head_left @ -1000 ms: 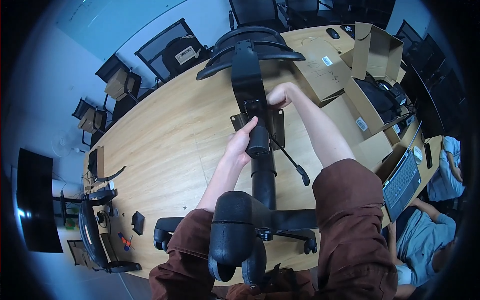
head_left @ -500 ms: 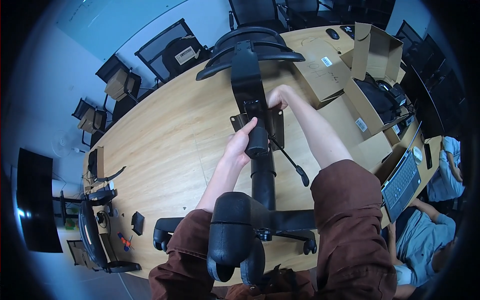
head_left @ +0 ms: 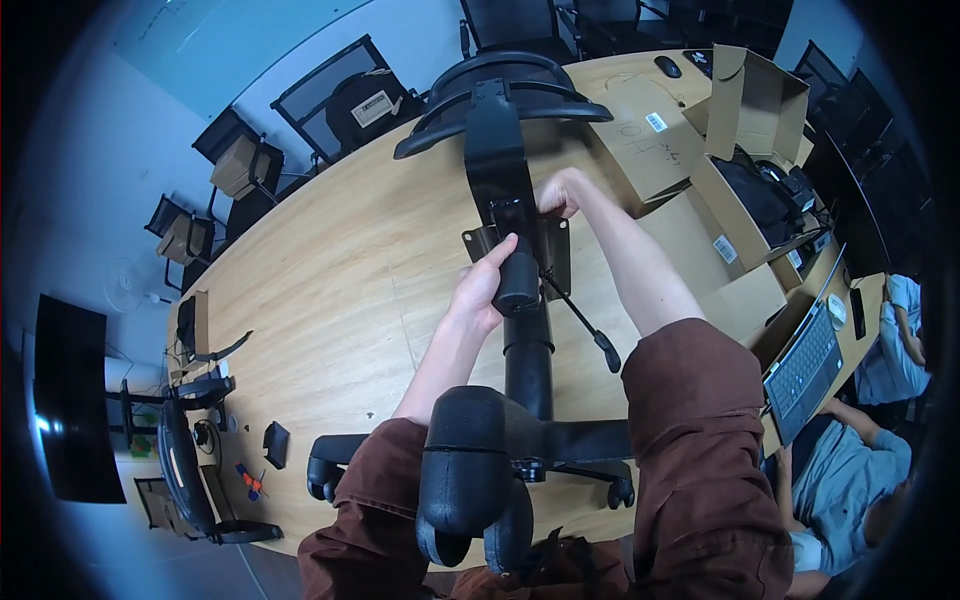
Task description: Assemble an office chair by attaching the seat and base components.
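Observation:
A black office chair frame stands before me, with its tilt mechanism on the gas lift column. My left hand is wrapped round the thick black tension knob, thumb lying along its top. Beyond it, my right hand is bent inward against the right side of the black back bracket. Its fingers curl behind the bracket, and what they grip is hidden. A thin lever sticks out to the right of the mechanism. Closest to me is a base leg with a caster.
The curved chair back part rises at the far end. Open cardboard boxes and a laptop lie along the table's right side, beside seated people. At left lie a black chair part and an orange-and-blue item on the table.

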A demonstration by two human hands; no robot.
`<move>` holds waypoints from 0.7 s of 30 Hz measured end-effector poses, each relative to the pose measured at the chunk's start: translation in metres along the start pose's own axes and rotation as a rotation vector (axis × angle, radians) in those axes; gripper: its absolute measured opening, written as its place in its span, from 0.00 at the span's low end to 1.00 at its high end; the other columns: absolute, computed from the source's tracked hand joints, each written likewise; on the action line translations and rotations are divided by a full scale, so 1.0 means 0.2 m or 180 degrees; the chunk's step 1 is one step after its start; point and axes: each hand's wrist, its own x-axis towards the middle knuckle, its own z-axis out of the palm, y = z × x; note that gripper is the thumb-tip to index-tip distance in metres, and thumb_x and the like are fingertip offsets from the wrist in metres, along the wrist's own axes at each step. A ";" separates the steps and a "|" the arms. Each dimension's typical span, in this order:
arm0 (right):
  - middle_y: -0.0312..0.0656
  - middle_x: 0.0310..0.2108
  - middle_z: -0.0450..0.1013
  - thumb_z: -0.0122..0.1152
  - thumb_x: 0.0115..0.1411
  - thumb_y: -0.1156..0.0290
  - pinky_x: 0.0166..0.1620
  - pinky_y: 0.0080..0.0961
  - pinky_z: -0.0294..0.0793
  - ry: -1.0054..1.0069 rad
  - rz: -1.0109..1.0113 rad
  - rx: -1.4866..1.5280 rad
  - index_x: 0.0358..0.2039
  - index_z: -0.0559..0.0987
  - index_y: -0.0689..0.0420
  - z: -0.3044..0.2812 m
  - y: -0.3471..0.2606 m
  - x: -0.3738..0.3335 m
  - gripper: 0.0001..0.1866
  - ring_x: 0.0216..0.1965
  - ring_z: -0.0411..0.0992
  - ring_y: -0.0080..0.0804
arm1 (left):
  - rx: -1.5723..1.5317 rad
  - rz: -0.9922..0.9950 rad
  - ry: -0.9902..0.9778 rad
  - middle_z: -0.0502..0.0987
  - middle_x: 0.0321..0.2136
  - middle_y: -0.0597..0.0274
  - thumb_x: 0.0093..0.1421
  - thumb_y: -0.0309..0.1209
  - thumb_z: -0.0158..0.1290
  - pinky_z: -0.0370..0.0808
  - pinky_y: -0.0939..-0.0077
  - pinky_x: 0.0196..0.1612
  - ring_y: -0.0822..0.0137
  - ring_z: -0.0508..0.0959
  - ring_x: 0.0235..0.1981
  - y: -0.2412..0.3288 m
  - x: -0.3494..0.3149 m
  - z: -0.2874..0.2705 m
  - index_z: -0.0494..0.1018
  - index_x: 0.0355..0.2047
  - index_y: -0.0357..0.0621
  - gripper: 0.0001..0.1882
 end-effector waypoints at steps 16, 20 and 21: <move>0.30 0.33 0.75 0.60 0.57 0.70 0.32 0.22 0.66 -0.0089 -0.0032 0.0056 0.44 0.77 0.55 0.00 -0.05 -0.06 0.14 0.30 0.69 0.20 | -0.0799 -0.0867 -0.0712 0.67 0.53 0.32 0.64 0.35 0.41 0.68 0.44 0.58 0.39 0.71 0.54 0.08 -0.19 -0.08 0.57 0.58 0.23 0.29; 0.33 0.38 0.77 0.64 0.56 0.69 0.36 0.25 0.70 -0.0027 0.0195 0.0130 0.46 0.78 0.54 0.00 -0.04 -0.01 0.16 0.35 0.72 0.23 | -0.0694 -0.0869 -0.0781 0.67 0.53 0.33 0.68 0.33 0.41 0.66 0.40 0.60 0.39 0.70 0.56 0.07 -0.17 -0.10 0.59 0.59 0.25 0.25; 0.36 0.42 0.79 0.65 0.56 0.70 0.39 0.27 0.73 -0.0048 0.0213 0.0240 0.48 0.78 0.55 -0.01 -0.04 0.00 0.17 0.40 0.74 0.25 | -0.0683 -0.0860 -0.0831 0.67 0.53 0.33 0.68 0.33 0.41 0.66 0.40 0.60 0.39 0.70 0.56 0.06 -0.17 -0.10 0.59 0.59 0.25 0.25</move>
